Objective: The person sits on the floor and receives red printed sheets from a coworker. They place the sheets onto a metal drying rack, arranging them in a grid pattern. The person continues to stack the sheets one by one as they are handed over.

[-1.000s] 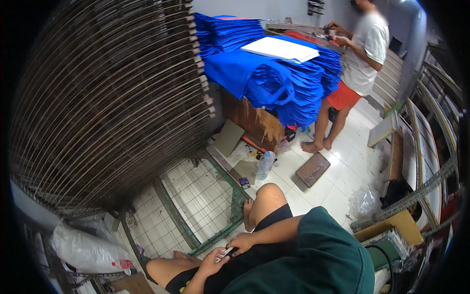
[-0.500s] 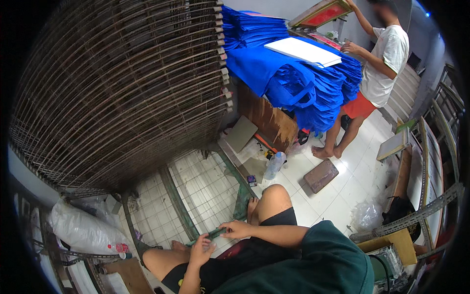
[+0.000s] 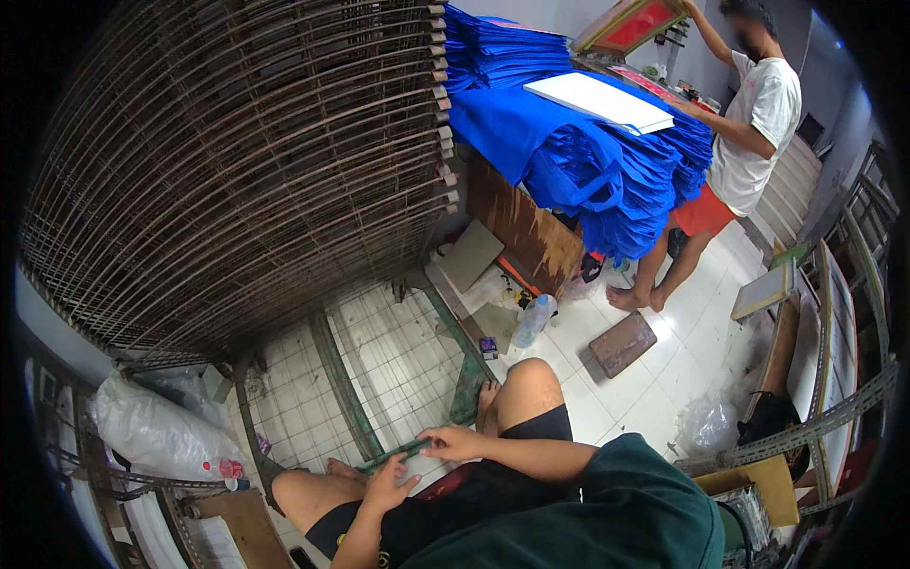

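Note:
My left hand (image 3: 387, 486) is held low in front of my lap, palm turned inward, its fingers apart and nothing in them. To its right, my right hand (image 3: 453, 442) hangs over the lap with loosely bent fingers, also holding nothing that I can see. Just beyond both hands runs the green lower bar (image 3: 411, 449) of a large metal drying rack (image 3: 256, 171). The fingertips are close to that bar; whether they touch it I cannot tell. The rack's wire shelves rise in a tall stack on the left, and its lowest mesh lies above white floor tiles.
Blue fabric bags (image 3: 588, 161) are piled on a table, with a white board (image 3: 602, 102) on top. A person (image 3: 758, 133) beside it holds a raised printing frame (image 3: 630, 27). A plastic bottle (image 3: 536, 321) and brown block (image 3: 623, 344) are on the floor. Plastic-wrapped bundles (image 3: 156, 431) lie left.
My hands stay nearly in place, the left shifting slightly. The view moves a little. The other person's lower hand has moved forward, down toward the table under the raised frame.

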The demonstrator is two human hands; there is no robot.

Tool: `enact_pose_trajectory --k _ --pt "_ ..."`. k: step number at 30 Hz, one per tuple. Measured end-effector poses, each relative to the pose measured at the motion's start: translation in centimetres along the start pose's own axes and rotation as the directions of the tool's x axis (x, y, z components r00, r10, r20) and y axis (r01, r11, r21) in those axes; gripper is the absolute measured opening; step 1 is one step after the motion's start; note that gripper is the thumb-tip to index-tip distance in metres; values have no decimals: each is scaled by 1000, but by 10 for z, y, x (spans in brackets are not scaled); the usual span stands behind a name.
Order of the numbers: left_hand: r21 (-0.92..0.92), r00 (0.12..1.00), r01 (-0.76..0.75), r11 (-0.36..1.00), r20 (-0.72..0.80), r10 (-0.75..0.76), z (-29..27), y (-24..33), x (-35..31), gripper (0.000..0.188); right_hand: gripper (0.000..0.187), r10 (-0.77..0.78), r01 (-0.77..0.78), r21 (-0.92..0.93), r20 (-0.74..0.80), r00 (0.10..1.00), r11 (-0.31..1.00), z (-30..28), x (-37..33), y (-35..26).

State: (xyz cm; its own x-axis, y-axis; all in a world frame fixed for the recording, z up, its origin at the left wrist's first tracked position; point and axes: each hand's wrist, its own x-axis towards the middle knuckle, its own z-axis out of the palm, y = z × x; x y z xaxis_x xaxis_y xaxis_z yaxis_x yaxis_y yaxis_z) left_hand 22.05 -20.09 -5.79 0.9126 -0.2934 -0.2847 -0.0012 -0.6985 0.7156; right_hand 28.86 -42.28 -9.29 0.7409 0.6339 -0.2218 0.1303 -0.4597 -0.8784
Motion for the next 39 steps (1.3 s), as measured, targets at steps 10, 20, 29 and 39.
enact_pose_trajectory --k 10,20,29,39 --pt "-500 998 55 865 2 -62 -5 11 37 51 53 -101 100 -26 -34 994 995 5 1 0" --pt "69 927 232 970 288 -242 16 -16 47 71 43 -65 65 -20 3 998 998 -1 2 -4" --pt "131 956 149 980 235 -177 21 -22 46 74 42 -62 68 58 -97 993 996 -8 5 -8" --pt "136 958 127 983 241 -157 25 -19 43 71 40 -76 93 137 -121 990 986 -4 6 -6"
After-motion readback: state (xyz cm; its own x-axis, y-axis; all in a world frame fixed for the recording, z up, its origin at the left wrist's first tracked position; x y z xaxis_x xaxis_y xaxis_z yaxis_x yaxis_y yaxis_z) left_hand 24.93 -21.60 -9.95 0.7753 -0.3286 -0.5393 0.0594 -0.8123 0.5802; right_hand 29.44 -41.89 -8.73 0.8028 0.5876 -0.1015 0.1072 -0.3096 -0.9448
